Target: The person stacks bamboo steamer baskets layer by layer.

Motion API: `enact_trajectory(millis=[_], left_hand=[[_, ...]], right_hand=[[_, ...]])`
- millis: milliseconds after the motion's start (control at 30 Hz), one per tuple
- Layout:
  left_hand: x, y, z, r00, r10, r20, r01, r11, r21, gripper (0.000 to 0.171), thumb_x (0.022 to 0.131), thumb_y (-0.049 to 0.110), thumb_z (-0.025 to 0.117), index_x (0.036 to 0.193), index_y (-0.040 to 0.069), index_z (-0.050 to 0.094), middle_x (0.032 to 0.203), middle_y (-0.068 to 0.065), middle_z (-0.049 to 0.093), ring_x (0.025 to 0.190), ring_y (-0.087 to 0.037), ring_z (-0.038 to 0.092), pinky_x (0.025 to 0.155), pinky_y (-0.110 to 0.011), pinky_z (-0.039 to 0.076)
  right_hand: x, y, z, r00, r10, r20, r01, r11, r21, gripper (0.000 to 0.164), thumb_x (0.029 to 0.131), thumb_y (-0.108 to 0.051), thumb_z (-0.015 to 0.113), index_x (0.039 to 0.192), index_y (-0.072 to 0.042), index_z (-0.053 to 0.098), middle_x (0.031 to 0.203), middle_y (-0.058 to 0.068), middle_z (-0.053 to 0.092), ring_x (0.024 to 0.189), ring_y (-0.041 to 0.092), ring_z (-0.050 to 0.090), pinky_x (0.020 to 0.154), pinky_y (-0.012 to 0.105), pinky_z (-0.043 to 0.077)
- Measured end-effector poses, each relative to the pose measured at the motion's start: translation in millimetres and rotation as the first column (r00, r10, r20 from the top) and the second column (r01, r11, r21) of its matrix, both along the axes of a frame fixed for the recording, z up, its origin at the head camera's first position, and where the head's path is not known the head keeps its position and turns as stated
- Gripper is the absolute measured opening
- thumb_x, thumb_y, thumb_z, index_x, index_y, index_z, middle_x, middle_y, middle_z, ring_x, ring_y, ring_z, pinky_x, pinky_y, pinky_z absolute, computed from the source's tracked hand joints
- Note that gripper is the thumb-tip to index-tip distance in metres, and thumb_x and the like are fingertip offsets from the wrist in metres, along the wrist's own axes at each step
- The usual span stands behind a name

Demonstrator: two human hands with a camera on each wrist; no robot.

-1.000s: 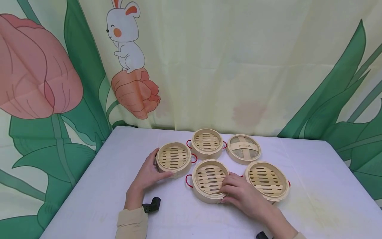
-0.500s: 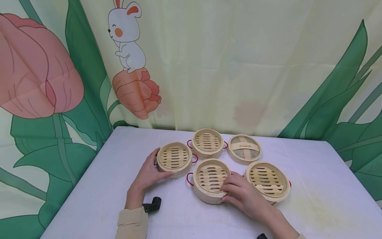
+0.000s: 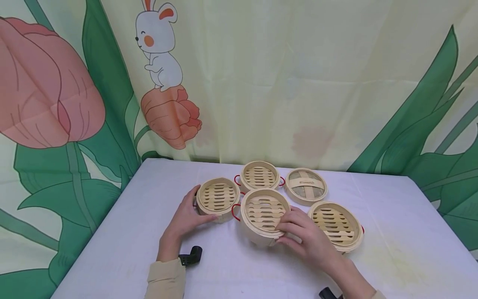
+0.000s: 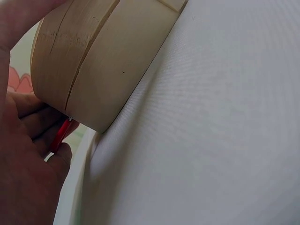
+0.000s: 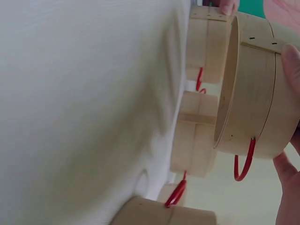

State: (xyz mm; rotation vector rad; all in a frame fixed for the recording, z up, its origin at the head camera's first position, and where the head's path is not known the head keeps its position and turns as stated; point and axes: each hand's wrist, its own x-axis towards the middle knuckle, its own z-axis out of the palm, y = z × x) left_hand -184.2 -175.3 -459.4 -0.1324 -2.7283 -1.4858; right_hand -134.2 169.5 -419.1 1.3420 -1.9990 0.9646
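Observation:
My left hand [image 3: 186,219] curls round the left side of a round bamboo steamer basket [image 3: 218,197] with a slatted floor. That basket [image 4: 112,61] stands on the table in the left wrist view, and a red handle shows beside my fingers. With my right hand [image 3: 310,238] I grip a second steamer basket [image 3: 263,211] by its right rim, thumb outside. In the right wrist view this basket [image 5: 255,93] is off the cloth, a red loop handle on its side. It hangs slightly right and in front of the left basket.
A third steamer basket [image 3: 259,176] with red handles stands at the back. Beside it lies a woven bamboo lid [image 3: 305,186]. Another steamer basket [image 3: 334,226] stands at the right. All rest on a white cloth-covered table [image 3: 231,274], with a printed curtain [image 3: 280,95] behind.
My right hand has raised the second steamer basket off the table, a little up and away from me. My left hand and its basket have stayed in place.

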Motion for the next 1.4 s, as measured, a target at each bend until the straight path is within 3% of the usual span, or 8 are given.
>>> enact_trajectory(millis=[267,600,800,933,1133,1400], left_hand=[[0.0,-1,0.0,1.0,0.014,0.012,-0.014,1.0,0.008,0.122,0.051,0.052,0.087,0.146,0.012,0.022,0.144,-0.01,0.03,0.13,-0.026,0.03,0.105,-0.048,0.026],[-2.4,-1,-2.4,1.0,0.02,0.011,-0.02,1.0,0.003,0.123,0.049,0.056,0.086,0.146,0.015,0.023,0.143,-0.007,0.033,0.126,-0.024,0.035,0.102,-0.048,0.03],[-3.4,-1,-2.9,0.999,0.027,0.022,-0.027,1.0,0.004,0.123,0.049,0.058,0.085,0.146,0.017,0.024,0.142,-0.005,0.034,0.124,-0.023,0.037,0.101,-0.047,0.032],[-4.0,-2,-2.6,1.0,0.013,-0.002,-0.013,1.0,0.011,0.12,0.05,0.055,0.086,0.145,0.016,0.025,0.139,-0.005,0.037,0.12,-0.022,0.04,0.099,-0.045,0.034],[-4.9,-5,-3.2,0.999,-0.014,-0.029,0.015,0.999,0.034,0.116,0.053,0.048,0.089,0.145,0.014,0.026,0.139,-0.006,0.036,0.122,-0.023,0.038,0.1,-0.045,0.033],[-3.9,-4,-2.9,1.0,-0.02,-0.017,0.021,0.998,0.054,0.116,0.053,0.047,0.089,0.145,0.014,0.026,0.138,-0.006,0.037,0.121,-0.023,0.039,0.098,-0.044,0.034]], right_hand=[[-7.2,-8,11.0,0.999,-0.046,-0.011,0.046,0.999,-0.016,0.023,0.083,-0.026,0.07,0.096,-0.007,0.067,0.097,0.002,0.06,0.092,0.022,0.054,0.102,0.045,0.029],[-23.4,-24,23.8,0.997,-0.078,-0.023,0.077,0.997,-0.023,0.02,0.081,-0.023,0.072,0.093,-0.008,0.067,0.095,0.001,0.06,0.091,0.02,0.055,0.096,0.05,0.035],[-33.7,-37,26.1,0.993,-0.117,-0.017,0.117,0.993,-0.026,0.022,0.075,-0.016,0.077,0.092,-0.007,0.067,0.093,0.0,0.06,0.089,0.019,0.054,0.096,0.041,0.037],[-39.9,-47,28.1,0.989,-0.148,0.0,0.148,0.989,-0.025,0.024,0.071,-0.013,0.08,0.091,-0.007,0.068,0.092,0.0,0.06,0.089,0.019,0.053,0.085,0.032,0.039],[-48.1,-63,31.9,0.979,-0.203,0.017,0.203,0.979,-0.011,0.023,0.072,-0.018,0.079,0.09,-0.008,0.069,0.09,0.0,0.059,0.089,0.019,0.053,0.086,0.033,0.039],[-57.2,-83,30.1,0.981,-0.193,0.006,0.193,0.981,-0.011,0.023,0.072,-0.018,0.08,0.089,-0.008,0.068,0.089,0.001,0.059,0.088,0.021,0.052,0.084,0.035,0.039]])
